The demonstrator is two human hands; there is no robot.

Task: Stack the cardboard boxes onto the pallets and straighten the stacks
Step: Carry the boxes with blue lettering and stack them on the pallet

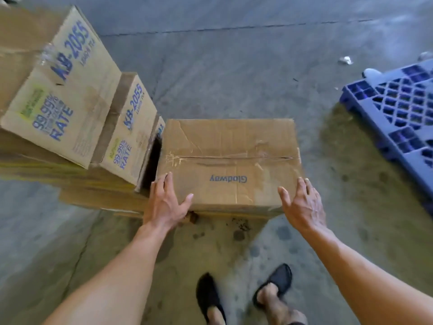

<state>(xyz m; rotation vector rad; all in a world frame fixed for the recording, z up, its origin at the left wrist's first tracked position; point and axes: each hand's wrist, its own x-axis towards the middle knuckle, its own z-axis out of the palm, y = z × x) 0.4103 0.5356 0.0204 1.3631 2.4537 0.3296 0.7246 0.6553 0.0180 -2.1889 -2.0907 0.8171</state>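
cardboard box (229, 146) printed "gladway" sits in the middle of the view, its taped top flaps facing up and the print upside down from this side. it rests on a low layer of flat cardboard (98, 198) that lies on the concrete floor (234, 66); whether a pallet is beneath cannot be told.

the left hand (166, 202) lies on the box's near left corner, fingers (167, 181) straight and spread along the left edge, thumb stretched out over the top. the right hand (302, 205) is at the near right corner, fingers spread and relaxed, gripping nothing; whether it touches the box cannot be told.

just beside the box on the left stands a smaller kb-2055 box (128, 134), a dark gap between the two. a larger kb-2055 box (61, 95) stands further left, touching the smaller one, with blue lettering and "99.99% rate" on its side.

well apart to the far right lies a blue plastic pallet (398, 106) with an open grid top. a crumpled white scrap (345, 60) lies on the floor beyond it. at the near edge are the person's two feet in black slippers (208, 296).
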